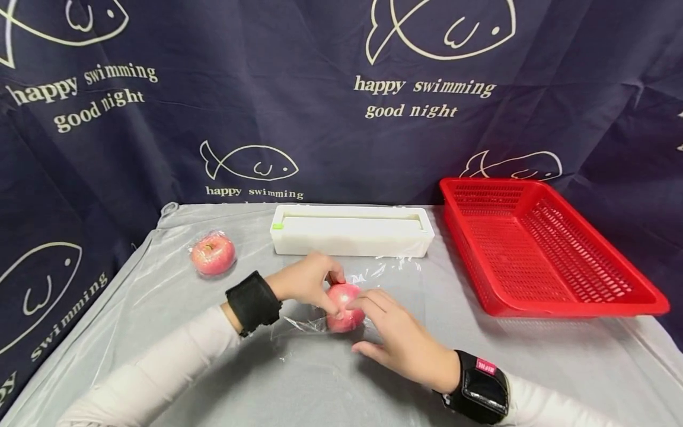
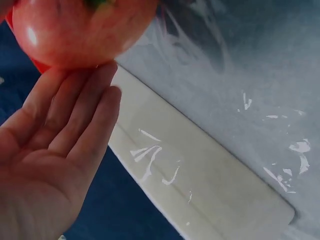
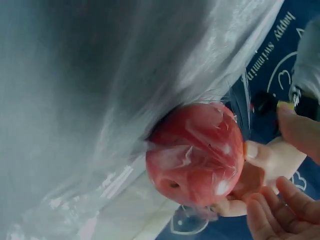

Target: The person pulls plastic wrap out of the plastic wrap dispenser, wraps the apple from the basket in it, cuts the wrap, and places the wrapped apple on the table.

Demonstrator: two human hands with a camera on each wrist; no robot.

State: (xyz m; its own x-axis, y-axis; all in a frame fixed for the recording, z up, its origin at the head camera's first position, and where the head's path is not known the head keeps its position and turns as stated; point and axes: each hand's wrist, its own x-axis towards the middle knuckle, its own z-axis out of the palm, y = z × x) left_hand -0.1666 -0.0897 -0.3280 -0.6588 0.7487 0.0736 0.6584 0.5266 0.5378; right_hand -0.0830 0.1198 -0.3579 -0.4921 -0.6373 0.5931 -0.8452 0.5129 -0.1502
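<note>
A red apple [image 1: 345, 308] is held between the thumb and fingers of my left hand [image 1: 309, 281], over a sheet of clear plastic film [image 1: 392, 276]. In the left wrist view, the left fingers [image 2: 82, 107] lie against the side of the apple [image 2: 85, 32]. The right wrist view shows wrinkled film drawn over the apple [image 3: 197, 155]. My right hand [image 1: 402, 341] is at the apple's right side, fingers extended and thumb apart, with its fingertips overlapping the fruit in the head view. A second apple [image 1: 214, 254], wrapped in film, sits at the left.
Behind the hands stands a long white film dispenser box [image 1: 352, 240] with a green tab at its left end. A red plastic basket [image 1: 512, 308] is on the right. Grey cloth [image 1: 213, 367] covers the table, and a dark blue fish-print curtain [image 1: 331, 136] hangs behind.
</note>
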